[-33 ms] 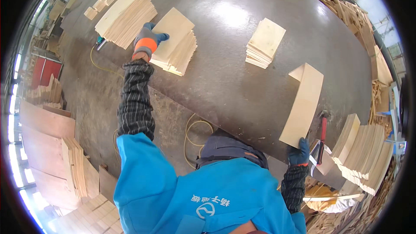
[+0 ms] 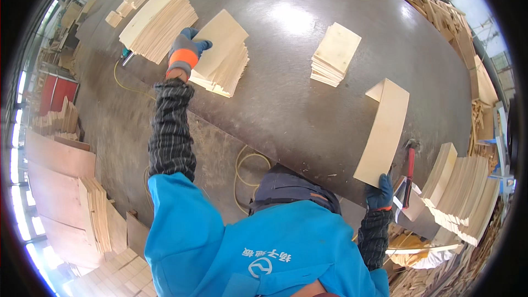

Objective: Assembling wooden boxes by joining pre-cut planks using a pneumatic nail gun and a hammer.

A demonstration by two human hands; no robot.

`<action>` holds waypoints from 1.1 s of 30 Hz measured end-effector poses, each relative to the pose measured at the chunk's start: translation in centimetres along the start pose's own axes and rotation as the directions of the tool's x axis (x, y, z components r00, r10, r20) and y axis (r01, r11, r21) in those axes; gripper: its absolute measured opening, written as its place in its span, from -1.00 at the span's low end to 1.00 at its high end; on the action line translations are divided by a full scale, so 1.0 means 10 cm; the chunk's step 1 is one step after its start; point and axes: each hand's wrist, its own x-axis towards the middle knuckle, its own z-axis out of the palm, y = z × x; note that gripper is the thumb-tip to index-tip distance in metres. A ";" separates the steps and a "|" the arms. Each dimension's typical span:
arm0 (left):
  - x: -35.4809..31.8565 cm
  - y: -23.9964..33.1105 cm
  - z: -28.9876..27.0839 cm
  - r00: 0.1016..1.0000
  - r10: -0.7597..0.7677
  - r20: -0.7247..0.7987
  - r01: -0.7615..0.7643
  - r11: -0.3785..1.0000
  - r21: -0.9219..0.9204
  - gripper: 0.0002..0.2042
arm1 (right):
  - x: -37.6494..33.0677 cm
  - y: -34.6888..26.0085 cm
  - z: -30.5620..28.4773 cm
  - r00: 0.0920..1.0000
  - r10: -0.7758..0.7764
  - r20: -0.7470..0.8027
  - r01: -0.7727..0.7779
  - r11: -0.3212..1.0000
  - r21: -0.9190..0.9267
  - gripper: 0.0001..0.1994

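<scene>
Across the dark bench (image 2: 280,93), almost nothing has shifted: the left hand (image 2: 186,50) still touches the panel stack (image 2: 224,36) at its left edge, its grip unclear; the right hand (image 2: 378,194) still grips the long panel (image 2: 385,126) by its near end.

Toward 11 o'clock, my left hand (image 2: 186,52) covers the left edge of the board stack (image 2: 224,52), so I can't tell what its hidden fingers touch. At 4 o'clock, I can't see how far my right hand (image 2: 378,194) reaches under the long board (image 2: 384,135). The teal tool (image 2: 126,54) at 10 o'clock is too small to identify. The top edge crops my table (image 2: 280,82) at 12; glare blurs the windows (image 2: 34,225) at 8.
</scene>
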 end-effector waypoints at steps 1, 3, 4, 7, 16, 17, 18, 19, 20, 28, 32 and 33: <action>-0.08 0.10 -0.05 0.997 0.072 0.020 -0.069 0.989 -0.128 -0.43 | 0.00 -0.01 0.03 0.998 -0.054 -0.024 0.054 0.998 0.009 -0.55; -0.31 0.29 -0.02 0.977 0.210 -0.030 -0.205 0.899 -0.388 -0.45 | 0.02 -0.02 0.08 0.998 -0.057 0.010 0.057 0.998 0.007 -0.59; -0.49 0.37 0.06 0.967 0.255 0.023 -0.223 0.882 -0.415 -0.45 | 0.03 -0.03 0.10 0.992 -0.117 -0.057 0.117 0.993 0.003 -0.59; -1.11 0.57 0.49 0.863 0.484 0.143 0.105 0.104 -0.989 -0.42 | 0.10 -0.04 0.14 0.990 -0.061 -0.130 0.076 0.990 0.115 -0.64; -2.06 1.28 1.67 0.502 0.865 0.021 0.802 -0.456 -0.387 -0.35 | 0.15 0.00 0.20 0.988 -0.111 -0.105 0.117 0.991 0.058 -0.61; -2.09 1.31 1.74 0.475 0.880 0.011 0.824 -0.441 -0.356 -0.38 | 0.15 -0.01 0.20 0.997 -0.057 -0.048 0.061 0.995 0.085 -0.61; -2.13 1.32 1.80 0.445 0.895 -0.044 0.847 -0.436 -0.303 -0.40 | 0.14 -0.02 0.20 0.988 -0.114 -0.106 0.121 0.991 0.061 -0.61; -2.16 1.32 1.85 0.442 0.897 0.005 0.852 -0.418 -0.315 -0.40 | 0.14 -0.02 0.20 0.989 -0.104 -0.103 0.111 0.992 0.066 -0.60; -2.19 1.30 1.88 0.430 0.903 0.012 0.865 -0.409 -0.291 -0.38 | 0.15 -0.02 0.20 0.985 -0.040 -0.167 0.054 0.995 0.080 -0.60; -2.56 0.78 2.20 0.667 0.508 0.545 0.616 0.036 -0.787 -0.47 | 0.21 -0.04 0.23 0.979 -0.065 -0.194 0.086 0.991 0.105 -0.62; -2.75 0.56 2.72 0.627 0.402 0.667 0.344 0.625 -0.700 -0.64 | 0.28 -0.18 0.36 0.993 -0.085 -0.086 0.092 0.992 0.081 -0.63; -2.80 0.51 2.83 0.632 0.298 0.716 0.351 0.713 -0.607 -0.69 | 0.29 -0.23 0.41 0.979 -0.119 -0.164 0.130 0.989 0.063 -0.63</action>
